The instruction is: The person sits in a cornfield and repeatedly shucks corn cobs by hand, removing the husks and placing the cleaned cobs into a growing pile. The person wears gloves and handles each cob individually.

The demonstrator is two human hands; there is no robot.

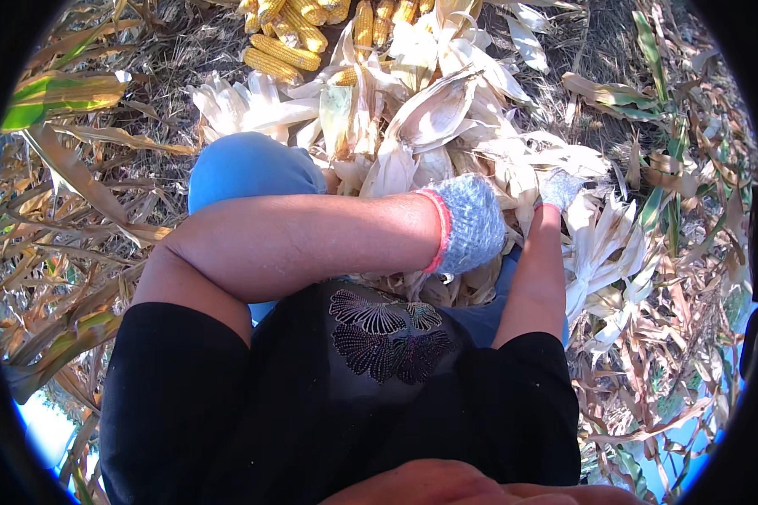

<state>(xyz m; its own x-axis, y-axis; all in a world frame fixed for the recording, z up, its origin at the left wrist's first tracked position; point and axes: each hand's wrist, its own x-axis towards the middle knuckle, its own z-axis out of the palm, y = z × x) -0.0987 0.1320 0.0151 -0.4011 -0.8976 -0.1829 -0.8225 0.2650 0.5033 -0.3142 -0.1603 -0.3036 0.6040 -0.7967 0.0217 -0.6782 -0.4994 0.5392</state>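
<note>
My left hand (467, 224), in a grey knitted glove with a red cuff, lies over dry corn husks in front of my torso; its fingers are hidden beneath it. Farther right, my right hand (561, 188), in a similar glove, is among pale husks, its fingers mostly covered. Whether either hand grips anything cannot be seen. A heap of dry corn husks (433, 117) spreads ahead of both hands. Beyond it, husked yellow corn cobs (285, 52) are piled on the ground, with several more beside them, partly under husks.
Standing dry corn stalks with brown and green leaves (69, 95) crowd the left side. More corn plants (673, 183) rise at the right. My bent knee in blue trousers (252, 167) borders the husk heap on its near left. Dry plant litter (183, 57) covers the ground.
</note>
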